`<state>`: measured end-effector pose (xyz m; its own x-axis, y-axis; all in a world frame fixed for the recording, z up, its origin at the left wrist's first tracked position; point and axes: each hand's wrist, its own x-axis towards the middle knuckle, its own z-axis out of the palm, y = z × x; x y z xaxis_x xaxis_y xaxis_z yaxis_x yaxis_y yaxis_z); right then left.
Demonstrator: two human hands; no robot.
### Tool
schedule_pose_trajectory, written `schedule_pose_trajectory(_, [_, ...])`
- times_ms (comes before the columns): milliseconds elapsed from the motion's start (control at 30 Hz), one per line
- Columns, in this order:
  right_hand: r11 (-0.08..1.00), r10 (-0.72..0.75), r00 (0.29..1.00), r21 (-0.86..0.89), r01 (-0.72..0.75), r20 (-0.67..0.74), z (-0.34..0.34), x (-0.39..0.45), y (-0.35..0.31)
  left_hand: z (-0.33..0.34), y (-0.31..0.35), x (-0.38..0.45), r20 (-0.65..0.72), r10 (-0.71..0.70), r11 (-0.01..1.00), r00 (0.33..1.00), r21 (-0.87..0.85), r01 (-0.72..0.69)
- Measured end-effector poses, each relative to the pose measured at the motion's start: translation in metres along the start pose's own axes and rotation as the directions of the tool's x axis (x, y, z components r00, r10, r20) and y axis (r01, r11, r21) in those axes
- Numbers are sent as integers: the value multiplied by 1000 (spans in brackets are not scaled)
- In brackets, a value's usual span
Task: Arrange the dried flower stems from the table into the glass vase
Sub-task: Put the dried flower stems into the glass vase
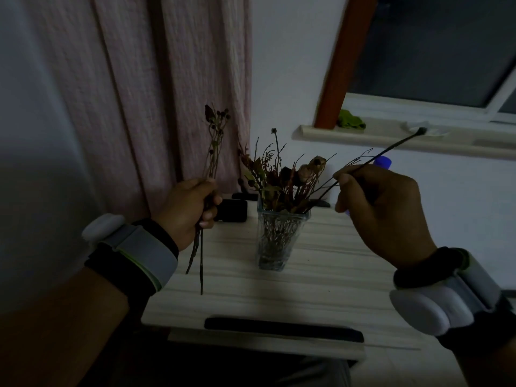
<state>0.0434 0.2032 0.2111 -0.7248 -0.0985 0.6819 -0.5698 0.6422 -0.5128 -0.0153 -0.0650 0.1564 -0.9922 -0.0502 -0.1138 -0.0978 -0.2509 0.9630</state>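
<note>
Dried flower stems, small bunch, at 9 o'clock from the vase, upright in left hand; fingers curled round the stalks, cut ends hanging below the fist over the bench edge. Grey strap w/ white pod on left wrist. Behind it, pink curtain hangs in folds along the wall, 10–11 o'clock.

Glass vase stands centre on the bench, square-sided, clear, already packed w/ dried stems & leaves fanning out above the rim. Bench top is pale wood w/ streaky grain; dark slot handle along its near edge at 6 o'clock. Small black box on the bench at 10 o'clock of the vase, just behind left hand.

Right hand at 3 o'clock of the vase, raised; thumb & fingertips pinch one thin dark stem that slants up to 2 o'clock, tip ending in a small bud. White pod strap on that wrist too. Beyond: white wall, window ledge w/ green cloth, brown-red post, dark window pane. Room dim overall.
</note>
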Motion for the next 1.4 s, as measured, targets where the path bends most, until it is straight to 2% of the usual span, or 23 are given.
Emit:
schedule_pose_trajectory(133, [986,126,992,112,-125,2,0,3,-4,1,-1,1,2,-7,1000,1000,6,7])
schedule_pose_trajectory(300, [981,161,987,113,-160,4,3,7,1,3,-2,2,9,2,1000,1000,0,-2])
schedule_pose_trajectory(500, [986,146,989,88,-144,-17,9,10,12,4,-2,2,17,-2,1000,1000,-11,2])
schedule_pose_trajectory(767, [992,118,988,-47,-113,99,26,-8,27,4,-4,3,17,-9,1000,1000,-15,10])
schedule_pose_trajectory(1000, [986,157,976,-85,-145,152,43,-16,41,3,-8,3,14,-23,1000,1000,-2,23])
schedule_pose_trajectory(1267, [994,108,994,-6,-108,26,34,-15,32,-2,-15,4,26,-34,999,999,6,34])
schedule_pose_trajectory(1400, [993,116,993,-16,-115,37,36,-19,33,-2,-19,2,34,-43,999,998,11,43])
